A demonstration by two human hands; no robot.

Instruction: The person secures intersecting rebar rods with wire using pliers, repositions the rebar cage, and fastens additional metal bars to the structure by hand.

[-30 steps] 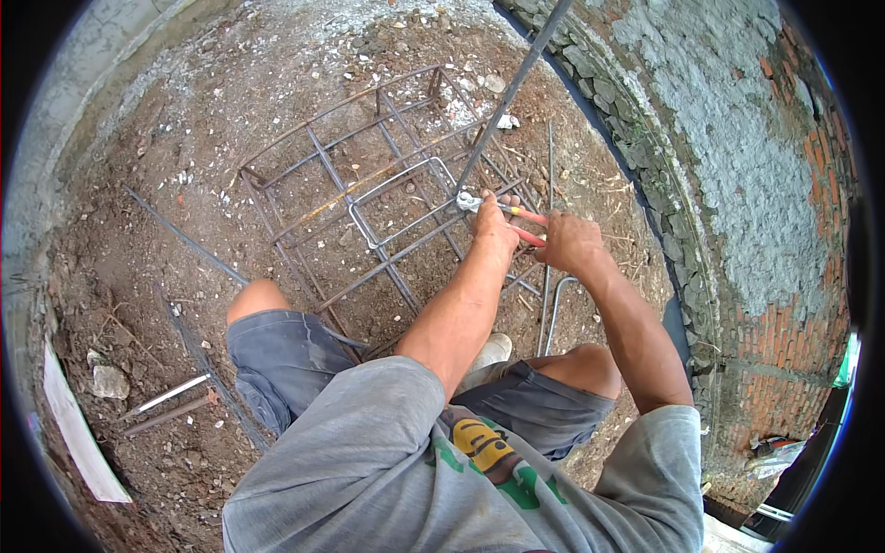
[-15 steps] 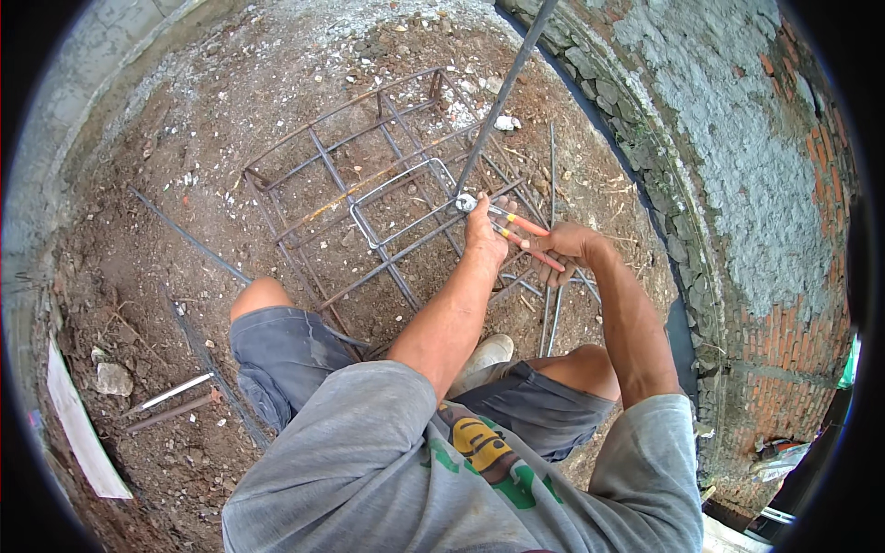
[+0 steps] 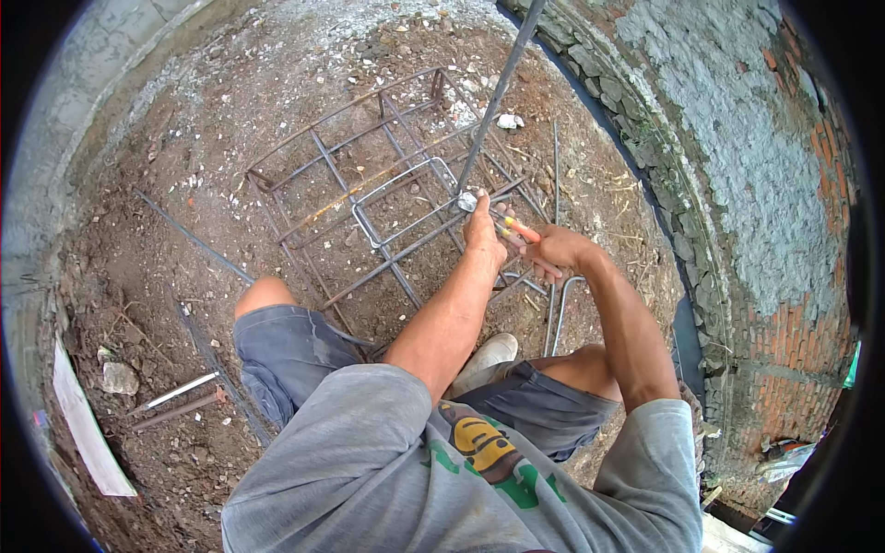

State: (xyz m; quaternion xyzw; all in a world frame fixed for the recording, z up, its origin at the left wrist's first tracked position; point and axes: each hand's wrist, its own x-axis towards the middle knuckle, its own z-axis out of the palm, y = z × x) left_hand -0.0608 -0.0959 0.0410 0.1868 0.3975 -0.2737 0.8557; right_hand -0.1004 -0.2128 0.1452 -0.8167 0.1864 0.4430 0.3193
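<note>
Right grip [image 3: 566, 247] on tool [image 3: 522, 229] | 2 orange-red handles, yellow bands

Building site. Bare dirt [image 3: 221, 166], littered with rubble [image 3: 510, 121], is seen all around the metal frame [image 3: 390, 264]. Right of the frame, a brick wall [image 3: 795, 341] is only partly covered in rough plaster [image 3: 701, 120]. Loose metal rods [image 3: 194, 239] are scattered to the frame's left and right.
</note>
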